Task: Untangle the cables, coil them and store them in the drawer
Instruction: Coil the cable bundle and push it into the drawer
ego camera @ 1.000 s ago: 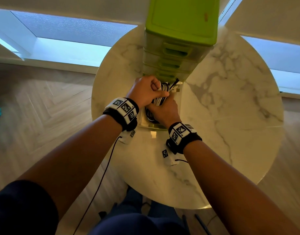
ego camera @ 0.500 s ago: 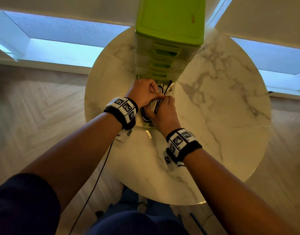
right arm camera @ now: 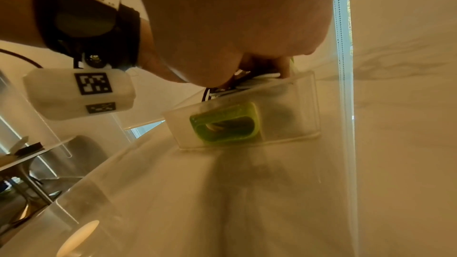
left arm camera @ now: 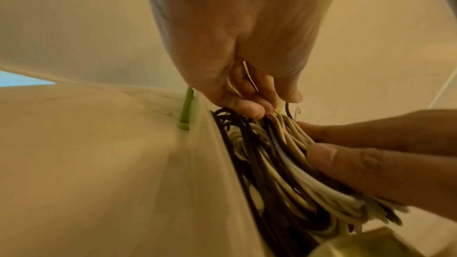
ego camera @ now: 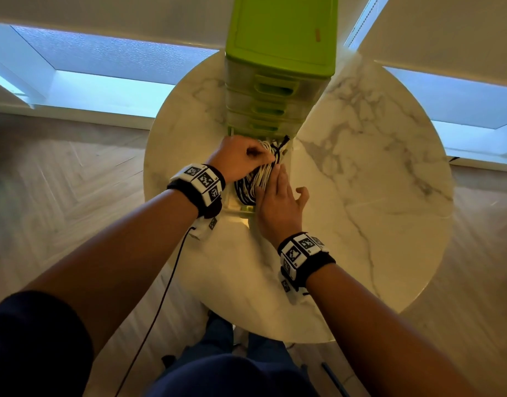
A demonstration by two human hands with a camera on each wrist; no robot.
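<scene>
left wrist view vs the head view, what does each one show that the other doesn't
Only the left wrist view shows, close up, the left hand with its fingers curled round strands at the top of the cables, and the right hand's fingers lying flat against the bundle's side.

Only the head view shows the green drawer unit standing on the round marble table, its upper drawers closed, plus both wristbands and forearms.

Both show the two hands on the black and white cables, which sit in the open drawer.
</scene>
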